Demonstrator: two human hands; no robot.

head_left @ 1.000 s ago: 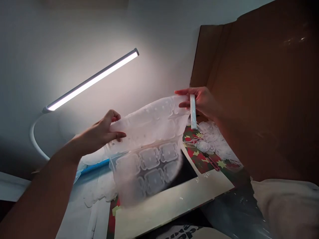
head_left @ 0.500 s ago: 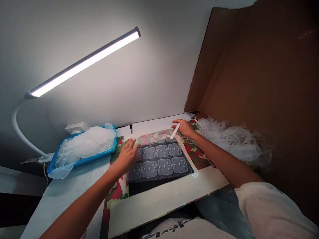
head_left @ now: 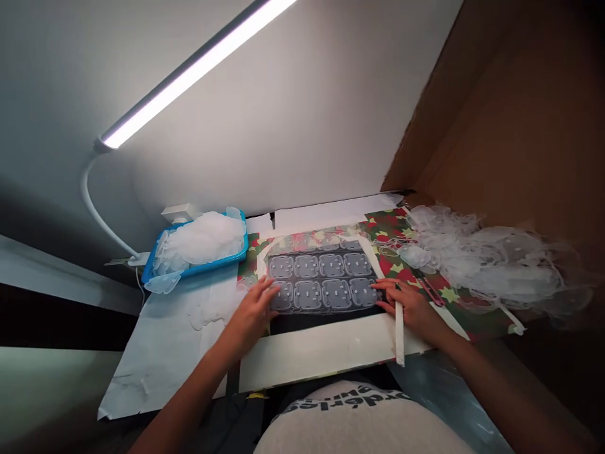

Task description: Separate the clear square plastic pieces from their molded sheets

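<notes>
On my feed, the clear blister sheet [head_left: 321, 280] lay flat at twelve o'clock, its two rows of rounded cells over a dark panel [head_left: 326, 325]. The left hand [head_left: 253, 315] and right hand [head_left: 406, 306] rested open on its lower corners, grasping nothing.

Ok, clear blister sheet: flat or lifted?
Flat: the clear blister sheet lies spread, left hand and right hand on its edges.

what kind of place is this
Probably a makeshift home workbench: a bendable desk lamp, a cardboard sheet standing at the side, and a clear moulded plastic sheet laid on patterned paper.
</notes>
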